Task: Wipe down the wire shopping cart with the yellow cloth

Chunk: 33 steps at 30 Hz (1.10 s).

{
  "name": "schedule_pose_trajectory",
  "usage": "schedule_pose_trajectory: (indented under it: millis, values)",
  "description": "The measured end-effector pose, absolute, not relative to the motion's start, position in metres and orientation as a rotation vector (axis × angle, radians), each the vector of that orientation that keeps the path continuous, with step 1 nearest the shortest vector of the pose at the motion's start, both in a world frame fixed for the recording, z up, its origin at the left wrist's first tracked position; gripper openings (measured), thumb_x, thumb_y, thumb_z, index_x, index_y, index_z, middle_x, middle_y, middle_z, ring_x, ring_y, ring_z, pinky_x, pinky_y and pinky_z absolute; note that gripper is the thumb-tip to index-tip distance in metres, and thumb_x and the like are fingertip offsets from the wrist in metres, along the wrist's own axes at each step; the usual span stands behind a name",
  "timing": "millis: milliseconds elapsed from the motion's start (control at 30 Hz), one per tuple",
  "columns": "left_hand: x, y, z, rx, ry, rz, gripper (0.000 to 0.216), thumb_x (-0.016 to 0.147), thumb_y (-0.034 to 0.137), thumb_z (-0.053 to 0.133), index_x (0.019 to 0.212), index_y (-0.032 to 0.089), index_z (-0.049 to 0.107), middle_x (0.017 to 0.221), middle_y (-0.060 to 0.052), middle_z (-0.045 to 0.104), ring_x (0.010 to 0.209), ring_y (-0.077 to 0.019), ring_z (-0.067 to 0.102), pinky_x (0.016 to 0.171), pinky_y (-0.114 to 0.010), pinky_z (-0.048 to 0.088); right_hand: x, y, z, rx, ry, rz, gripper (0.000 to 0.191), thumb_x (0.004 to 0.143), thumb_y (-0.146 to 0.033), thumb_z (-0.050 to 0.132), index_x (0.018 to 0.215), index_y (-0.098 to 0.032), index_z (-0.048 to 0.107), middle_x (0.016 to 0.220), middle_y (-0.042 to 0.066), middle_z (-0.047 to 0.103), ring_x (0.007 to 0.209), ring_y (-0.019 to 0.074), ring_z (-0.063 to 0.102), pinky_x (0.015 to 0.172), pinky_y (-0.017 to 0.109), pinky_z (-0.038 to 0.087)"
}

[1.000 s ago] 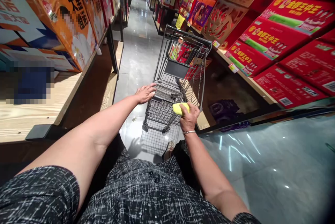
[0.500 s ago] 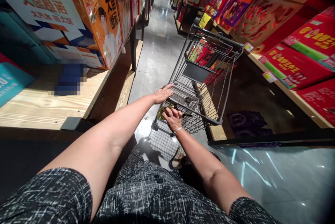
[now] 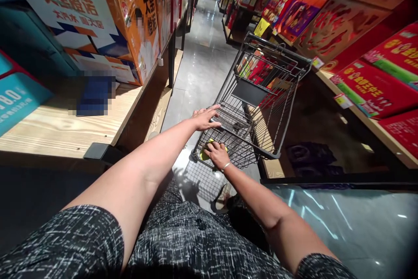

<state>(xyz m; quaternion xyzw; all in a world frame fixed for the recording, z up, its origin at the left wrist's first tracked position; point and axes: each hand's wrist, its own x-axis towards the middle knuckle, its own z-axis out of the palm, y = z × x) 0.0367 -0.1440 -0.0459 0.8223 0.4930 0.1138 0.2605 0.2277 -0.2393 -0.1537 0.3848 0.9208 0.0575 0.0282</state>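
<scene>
A dark wire shopping cart (image 3: pixel 281 109) stands in the aisle in front of me. My left hand (image 3: pixel 205 118) lies on the cart's near top rail with its fingers stretched out over the bar. My right hand (image 3: pixel 216 153) is lower, pressing a yellow cloth (image 3: pixel 205 153) against the wire of the cart's near lower end; its fingers are closed over the cloth. A bracelet sits on my right wrist. Red packages show through the cart's far wires.
Wooden shelves (image 3: pixel 65 131) with orange and blue boxes (image 3: pixel 137 26) line the left. Red boxes (image 3: pixel 375 83) fill the shelves on the right. The glossy grey floor (image 3: pixel 202 52) runs ahead down the aisle. A foot in a sandal (image 3: pixel 224 198) shows below the cart.
My right hand has moved the yellow cloth from the cart's right corner down and left to its near lower end. My left hand has stayed on the rail. The view has shifted left.
</scene>
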Motion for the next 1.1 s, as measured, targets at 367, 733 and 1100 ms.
schedule_pose_trajectory:
  millis: [367,733,1100]
  values:
    - [-0.004,-0.128,-0.049,2.508,1.45,0.297,0.05,0.092,0.068,0.039,0.119,0.032,0.06,0.162,0.009,0.028,0.128,-0.0324,0.046,0.109,-0.053,0.026,0.265,-0.244,-0.1,1.721,2.957,0.69,0.035,0.099,-0.026,0.05,0.127,-0.04,0.065,0.132,0.003,0.061,0.12,0.025,0.043,0.098,0.043,0.028]
    - [-0.018,-0.114,-0.041,2.456,1.47,0.121,0.057,0.091,0.07,0.034,0.131,0.034,0.054,0.166,0.007,0.014,0.129,-0.0365,0.045,0.107,-0.055,0.026,0.206,-0.259,-0.198,1.234,2.84,0.202,0.018,0.095,-0.021,0.058,0.084,-0.024,0.072,0.096,0.001,0.065,0.103,0.018,0.049,0.09,0.033,0.035]
    - [-0.017,-0.114,-0.039,2.469,1.488,0.107,0.056,0.092,0.069,0.034,0.131,0.034,0.055,0.166,0.007,0.014,0.138,-0.0373,0.036,0.111,-0.059,0.024,0.27,-0.262,-0.065,1.72,2.971,0.631,0.033,0.098,-0.026,0.052,0.125,-0.04,0.065,0.133,0.002,0.061,0.119,0.0239,0.042,0.097,0.041,0.028]
